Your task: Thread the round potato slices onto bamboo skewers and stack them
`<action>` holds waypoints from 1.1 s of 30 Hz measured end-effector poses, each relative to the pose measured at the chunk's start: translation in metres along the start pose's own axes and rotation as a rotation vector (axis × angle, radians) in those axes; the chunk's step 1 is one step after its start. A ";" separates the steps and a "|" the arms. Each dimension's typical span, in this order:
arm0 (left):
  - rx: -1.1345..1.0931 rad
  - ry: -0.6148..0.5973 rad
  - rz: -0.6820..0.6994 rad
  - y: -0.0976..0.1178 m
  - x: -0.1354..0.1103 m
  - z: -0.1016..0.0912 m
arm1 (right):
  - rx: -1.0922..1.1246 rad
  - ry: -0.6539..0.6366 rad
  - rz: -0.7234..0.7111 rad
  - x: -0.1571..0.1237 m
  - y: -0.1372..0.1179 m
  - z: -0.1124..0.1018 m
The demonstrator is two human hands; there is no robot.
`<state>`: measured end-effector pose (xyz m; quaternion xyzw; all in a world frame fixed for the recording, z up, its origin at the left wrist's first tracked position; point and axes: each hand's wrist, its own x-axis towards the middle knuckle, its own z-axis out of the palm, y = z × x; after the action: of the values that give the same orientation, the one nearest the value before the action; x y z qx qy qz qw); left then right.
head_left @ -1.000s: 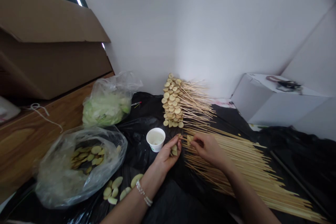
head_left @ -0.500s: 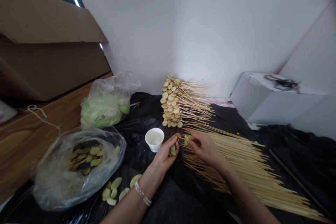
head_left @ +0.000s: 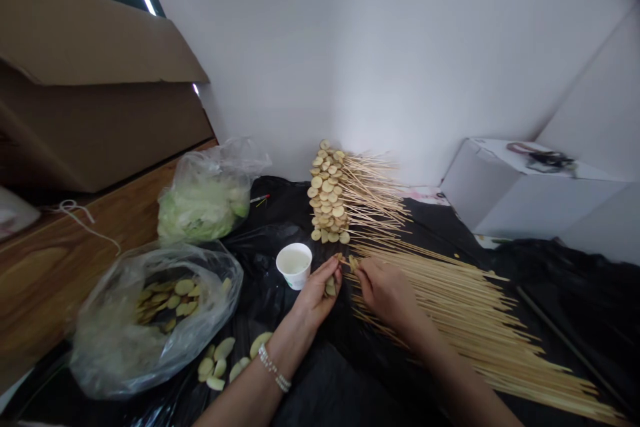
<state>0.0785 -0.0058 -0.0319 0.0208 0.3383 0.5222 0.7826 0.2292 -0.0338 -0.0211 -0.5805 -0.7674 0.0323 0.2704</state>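
My left hand [head_left: 319,288], a beaded bracelet on its wrist, is closed around a few potato slices [head_left: 330,287] in its palm. Its fingertips pinch at a small brownish piece [head_left: 340,257]. Just to the right, my right hand [head_left: 385,287] pinches a pale potato slice [head_left: 353,263]. A short bit of thin stick shows between the two hands; the rest of it is hidden. Under my right forearm lie many bare bamboo skewers [head_left: 465,300]. Beyond the hands is a stack of skewered potato slices [head_left: 327,193], sticks pointing right.
A white paper cup [head_left: 295,267] stands left of my hands. Farther left are an open plastic bag [head_left: 115,340] of potato slices, loose slices [head_left: 220,360] and a bag of pale green vegetable [head_left: 200,207]. A white box [head_left: 520,187] stands right, a cardboard box [head_left: 110,127] at far left.
My right hand has turned slightly and shifted a little left, its fingers now closer over the slice. My left hand stays in nearly the same place.
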 end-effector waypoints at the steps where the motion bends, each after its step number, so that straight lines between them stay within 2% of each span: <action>1: 0.003 -0.001 0.002 0.000 0.000 0.000 | 0.003 0.003 0.005 0.000 -0.001 0.001; 6: 0.050 -0.004 0.021 -0.004 0.002 -0.004 | 0.174 -0.057 0.062 0.000 0.000 0.005; 10: 0.117 -0.081 0.005 -0.009 0.004 -0.008 | -0.016 -0.003 -0.009 -0.002 -0.004 0.010; 12: 0.130 -0.092 0.007 -0.009 0.005 -0.009 | -0.021 -0.013 -0.001 -0.002 -0.005 0.011; 18: 0.154 -0.136 -0.010 -0.008 0.002 -0.009 | 0.118 -0.037 0.087 0.001 -0.001 0.007; 24: 0.147 -0.094 0.009 -0.008 -0.002 -0.004 | 0.276 -0.009 0.089 0.002 -0.004 0.009; 29: -0.048 -0.001 -0.138 -0.002 -0.002 0.002 | 0.567 -0.014 0.183 0.006 -0.003 0.006; 33: -0.160 -0.038 -0.276 0.003 0.000 -0.001 | 0.673 -0.016 0.208 0.008 -0.003 0.000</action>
<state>0.0759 -0.0051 -0.0309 -0.0784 0.2805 0.4344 0.8523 0.2250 -0.0273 -0.0170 -0.5337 -0.6527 0.3152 0.4356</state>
